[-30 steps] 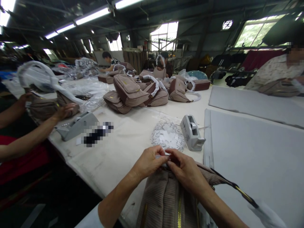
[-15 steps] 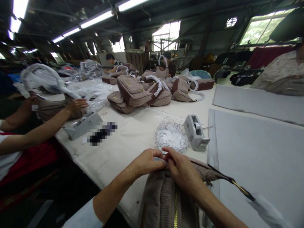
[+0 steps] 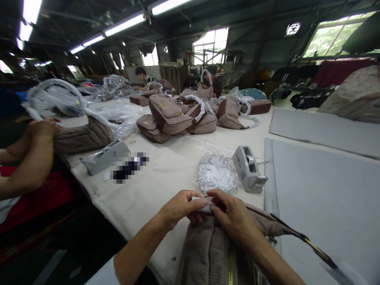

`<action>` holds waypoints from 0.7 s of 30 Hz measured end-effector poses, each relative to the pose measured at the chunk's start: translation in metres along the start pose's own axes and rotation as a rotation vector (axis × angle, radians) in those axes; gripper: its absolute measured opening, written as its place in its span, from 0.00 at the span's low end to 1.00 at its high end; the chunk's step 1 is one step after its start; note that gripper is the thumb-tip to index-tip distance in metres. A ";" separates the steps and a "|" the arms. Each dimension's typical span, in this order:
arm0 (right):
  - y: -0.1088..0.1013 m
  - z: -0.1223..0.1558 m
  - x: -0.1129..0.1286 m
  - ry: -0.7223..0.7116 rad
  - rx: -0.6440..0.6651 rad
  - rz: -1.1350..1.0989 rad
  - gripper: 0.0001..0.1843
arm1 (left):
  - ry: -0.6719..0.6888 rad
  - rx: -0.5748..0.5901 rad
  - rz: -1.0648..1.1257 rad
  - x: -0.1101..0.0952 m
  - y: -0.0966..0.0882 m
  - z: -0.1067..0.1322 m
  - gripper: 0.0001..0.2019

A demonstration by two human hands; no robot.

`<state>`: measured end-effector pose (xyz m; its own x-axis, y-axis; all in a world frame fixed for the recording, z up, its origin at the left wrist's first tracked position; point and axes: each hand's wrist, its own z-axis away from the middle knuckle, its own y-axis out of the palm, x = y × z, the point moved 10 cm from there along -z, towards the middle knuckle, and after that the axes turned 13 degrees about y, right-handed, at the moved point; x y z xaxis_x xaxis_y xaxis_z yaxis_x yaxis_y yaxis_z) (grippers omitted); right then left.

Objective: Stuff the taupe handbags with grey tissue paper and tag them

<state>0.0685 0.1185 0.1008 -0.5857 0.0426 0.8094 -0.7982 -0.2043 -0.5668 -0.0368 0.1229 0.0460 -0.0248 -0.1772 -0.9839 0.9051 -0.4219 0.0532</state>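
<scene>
A taupe corduroy bag (image 3: pixel 208 253) with gold zips stands at the near table edge under my hands. My left hand (image 3: pixel 181 208) and my right hand (image 3: pixel 231 217) meet at its top, fingers pinched together on a small white piece of paper or tape (image 3: pixel 202 200) against the bag's top edge. The bag's dark strap (image 3: pixel 303 239) trails off to the right, its end wrapped in white. Just beyond my hands lie a pile of small white paper slips (image 3: pixel 216 174) and a grey tape dispenser (image 3: pixel 248 169).
A second tape dispenser (image 3: pixel 105 157) sits at the left, near a co-worker's arms (image 3: pixel 32 158) handling a bag (image 3: pixel 80 136) with a wrapped handle. Several taupe bags (image 3: pixel 178 116) are heaped mid-table. Grey sheets (image 3: pixel 326 190) cover the right side. Other people work at the far end.
My hands stay pinched at the bag's top, shifting slightly lower in view. The co-worker's hand has drawn back left, from the bag's right side to its left end.
</scene>
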 end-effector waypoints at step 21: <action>0.012 -0.001 0.007 -0.009 0.070 -0.028 0.08 | 0.141 -0.220 -0.013 -0.003 -0.013 0.013 0.05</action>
<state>0.0545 0.1172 0.0993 -0.5614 0.0405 0.8266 -0.8025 -0.2705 -0.5318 -0.0539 0.1177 0.0506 0.0089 -0.0404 -0.9991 0.9761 -0.2168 0.0174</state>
